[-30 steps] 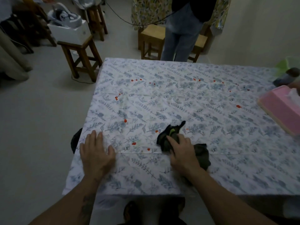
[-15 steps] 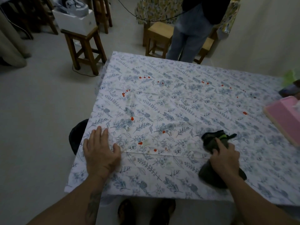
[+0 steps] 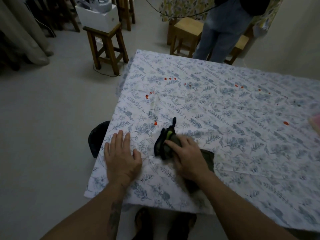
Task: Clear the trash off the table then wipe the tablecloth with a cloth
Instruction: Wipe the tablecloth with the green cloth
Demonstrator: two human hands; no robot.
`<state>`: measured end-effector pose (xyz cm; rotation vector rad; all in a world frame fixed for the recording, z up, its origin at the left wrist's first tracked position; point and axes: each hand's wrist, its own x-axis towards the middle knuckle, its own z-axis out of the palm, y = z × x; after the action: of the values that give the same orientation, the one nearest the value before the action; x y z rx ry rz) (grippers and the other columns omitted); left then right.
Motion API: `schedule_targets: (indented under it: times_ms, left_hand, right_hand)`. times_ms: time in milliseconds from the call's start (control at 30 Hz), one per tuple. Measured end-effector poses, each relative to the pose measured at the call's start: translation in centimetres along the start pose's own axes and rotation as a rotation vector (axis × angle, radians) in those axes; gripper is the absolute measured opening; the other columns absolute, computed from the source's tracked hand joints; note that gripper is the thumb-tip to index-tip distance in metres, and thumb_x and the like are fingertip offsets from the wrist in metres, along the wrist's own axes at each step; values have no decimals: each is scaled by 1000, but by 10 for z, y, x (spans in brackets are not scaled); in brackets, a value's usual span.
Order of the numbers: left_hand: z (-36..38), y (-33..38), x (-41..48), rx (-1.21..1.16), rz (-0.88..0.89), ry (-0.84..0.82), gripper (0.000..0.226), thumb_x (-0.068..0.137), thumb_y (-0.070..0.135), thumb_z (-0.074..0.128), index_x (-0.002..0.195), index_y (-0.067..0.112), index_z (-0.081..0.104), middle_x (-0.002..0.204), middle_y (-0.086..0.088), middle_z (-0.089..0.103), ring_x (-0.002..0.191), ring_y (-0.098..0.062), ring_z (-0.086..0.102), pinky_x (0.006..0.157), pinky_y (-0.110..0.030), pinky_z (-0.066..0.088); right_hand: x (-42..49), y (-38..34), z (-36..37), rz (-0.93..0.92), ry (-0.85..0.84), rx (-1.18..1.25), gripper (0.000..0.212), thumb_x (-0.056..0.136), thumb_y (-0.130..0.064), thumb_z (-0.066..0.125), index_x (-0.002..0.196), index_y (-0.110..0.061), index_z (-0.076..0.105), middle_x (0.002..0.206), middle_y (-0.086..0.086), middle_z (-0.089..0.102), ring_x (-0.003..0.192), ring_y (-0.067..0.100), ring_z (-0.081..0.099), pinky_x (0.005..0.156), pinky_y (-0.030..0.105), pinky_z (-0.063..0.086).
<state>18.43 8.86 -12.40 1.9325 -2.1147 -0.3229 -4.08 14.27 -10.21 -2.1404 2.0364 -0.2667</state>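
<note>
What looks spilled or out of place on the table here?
Small red spots lie scattered across the tablecloth, mostly beyond the dark cloth under the right hand; they look unwiped. The left hand rests flat.

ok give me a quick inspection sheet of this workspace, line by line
Surface: leaf-print tablecloth covers the table, wrinkled near the hands; small red spots scattered across it.
Job's things: dark cloth bunched on the tablecloth.
Clutter: pink item at the right edge, mostly cut off.
Grippers: left hand flat on the tablecloth, open; right hand pressing the cloth.
Cables: black cable strung across the background; thin cord on the floor by the stool.
Surroundings: wooden stool bearing a white box; standing person; dark bin beside the table.
</note>
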Motion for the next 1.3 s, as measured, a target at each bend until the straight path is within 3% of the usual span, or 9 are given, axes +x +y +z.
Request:
schedule_targets:
  times_ms: [267,400,500,633,767,900,1000,1167,1300]
  left_hand:
    - [0,0,1,0,-11,-7,73,80,41,40,147,14,46,159,-8,35,148,-25,28,122,-47,10]
    - [0,0,0,-24,-15,4,72,78,41,40,144,14,49,157,-9,40,146,-26,33,121,-48,15]
    - [-3,-3,3,-61,-14,37,65,76,35,42,134,14,60,148,-9,51,137,-26,45,113,-48,28]
    - [-21,-15,24,-83,-21,83,51,77,31,41,120,17,65,140,-8,56,125,-25,51,101,-47,32]
    - [-27,-37,35,-28,-49,28,57,83,28,45,138,19,52,155,-7,40,141,-24,38,114,-53,21]
    - [-19,-47,31,-39,-24,7,63,88,33,37,148,17,45,156,-6,41,140,-23,42,111,-49,34]
    - [-17,-46,33,-37,-38,18,64,86,34,40,147,17,47,155,-6,43,137,-22,45,109,-47,36]
    - [-13,-45,34,-55,-55,38,66,83,34,42,147,19,47,154,-5,44,134,-22,48,112,-48,33]
    - [-14,-44,33,-46,-59,46,65,83,34,44,146,19,48,153,-4,45,135,-20,47,115,-48,27]
  right_hand:
    - [-14,106,-32,665,98,-49,50,96,-28,49,145,-23,44,140,19,41,116,38,40,98,49,39]
    - [-33,96,-34,708,59,48,51,96,-32,51,145,-18,46,140,19,39,123,42,38,105,53,38]
    - [-53,54,-29,521,28,120,57,90,-35,57,144,-21,47,137,15,41,119,33,42,102,48,42]
    - [-54,-9,-16,5,-99,118,56,81,-26,59,136,-20,56,140,15,47,122,29,43,100,50,46]
    - [-15,-33,-2,-361,-138,-18,50,83,-21,45,131,-18,61,144,20,49,124,37,49,101,47,46]
    - [48,-33,4,-483,-132,-117,49,87,-25,41,132,-21,59,143,19,50,127,39,49,105,52,39]
    - [99,-25,5,-289,-89,-80,51,88,-31,43,138,-29,53,146,11,47,133,33,42,112,59,23]
    - [171,13,4,172,38,-12,51,93,-32,42,144,-28,44,150,12,38,138,33,33,116,61,12]
    - [174,34,-5,282,62,60,57,89,-35,38,143,-19,48,143,19,46,126,39,45,110,56,32]
